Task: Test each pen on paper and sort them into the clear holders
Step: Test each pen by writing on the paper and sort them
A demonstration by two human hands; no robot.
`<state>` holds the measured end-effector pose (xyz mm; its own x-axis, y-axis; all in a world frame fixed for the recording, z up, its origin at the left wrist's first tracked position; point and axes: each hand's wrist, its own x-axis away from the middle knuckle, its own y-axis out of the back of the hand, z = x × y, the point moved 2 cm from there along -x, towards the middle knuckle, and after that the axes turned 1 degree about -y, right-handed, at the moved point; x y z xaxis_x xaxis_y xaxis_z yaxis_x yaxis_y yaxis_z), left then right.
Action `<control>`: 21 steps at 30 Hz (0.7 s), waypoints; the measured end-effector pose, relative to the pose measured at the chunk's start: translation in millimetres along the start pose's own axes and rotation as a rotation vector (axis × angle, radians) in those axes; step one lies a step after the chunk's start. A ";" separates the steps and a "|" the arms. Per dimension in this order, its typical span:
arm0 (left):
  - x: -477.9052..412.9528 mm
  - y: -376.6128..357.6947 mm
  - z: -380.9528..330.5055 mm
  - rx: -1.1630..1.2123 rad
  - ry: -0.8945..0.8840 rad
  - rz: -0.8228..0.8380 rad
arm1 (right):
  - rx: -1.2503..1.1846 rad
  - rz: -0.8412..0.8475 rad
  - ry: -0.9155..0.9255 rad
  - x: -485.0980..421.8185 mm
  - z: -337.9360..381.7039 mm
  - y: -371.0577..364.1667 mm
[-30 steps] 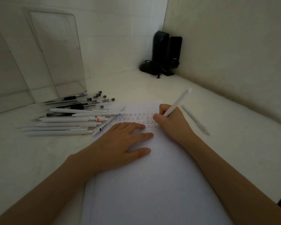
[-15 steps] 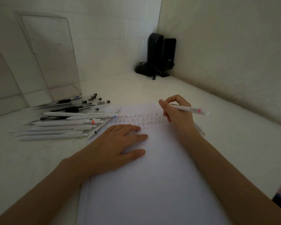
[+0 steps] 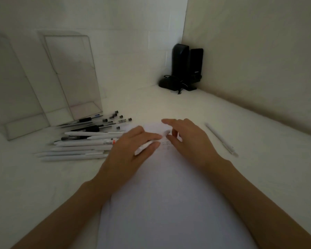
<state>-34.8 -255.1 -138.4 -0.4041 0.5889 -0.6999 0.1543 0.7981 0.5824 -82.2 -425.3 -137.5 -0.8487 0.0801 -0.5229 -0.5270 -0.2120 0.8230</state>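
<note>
A white sheet of paper lies in front of me, with small rows of test marks near its far end. My left hand is over the paper's left edge and holds a white pen between its fingers and thumb. My right hand hovers close beside it with relaxed, spread fingers and holds nothing; both hands are blurred. Several black and white pens lie in a pile to the left. Two clear holders stand behind the pile against the wall.
A single white pen lies on the table right of the paper. Black speakers with a cable stand in the far corner. Walls close the table at the back and the right.
My right hand stopped writing, lifted the white pen off the paper and passed it across. My left hand left the paper and now holds the pen.
</note>
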 end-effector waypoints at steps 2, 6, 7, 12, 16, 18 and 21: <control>-1.5 5.4 0.7 -0.080 -0.015 -0.106 | 0.084 -0.022 -0.209 -0.5 -14.0 9.5; -3.4 12.9 9.1 -0.145 0.011 -0.129 | 0.385 0.120 -0.718 8.6 -50.4 33.6; -3.6 14.1 11.5 -0.140 0.013 -0.092 | 0.341 0.191 -0.800 12.7 -58.1 36.4; -3.1 14.5 15.1 -0.258 -0.004 -0.002 | 0.243 0.371 -0.886 21.0 -73.0 42.3; 0.8 11.3 19.5 -0.287 0.059 0.061 | 0.220 0.290 -0.780 15.9 -62.2 33.2; 2.4 9.2 23.4 -0.300 0.089 0.069 | 0.112 0.144 -0.659 11.2 -52.2 29.9; 4.0 6.8 28.0 -0.325 0.103 0.084 | 0.004 0.001 -0.490 5.9 -33.5 28.0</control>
<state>-10.1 -243.8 -148.8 -0.4939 0.6217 -0.6079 -0.0974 0.6552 0.7491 -100.5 -463.4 -125.0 -0.7699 0.5292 -0.3567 -0.5257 -0.2089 0.8247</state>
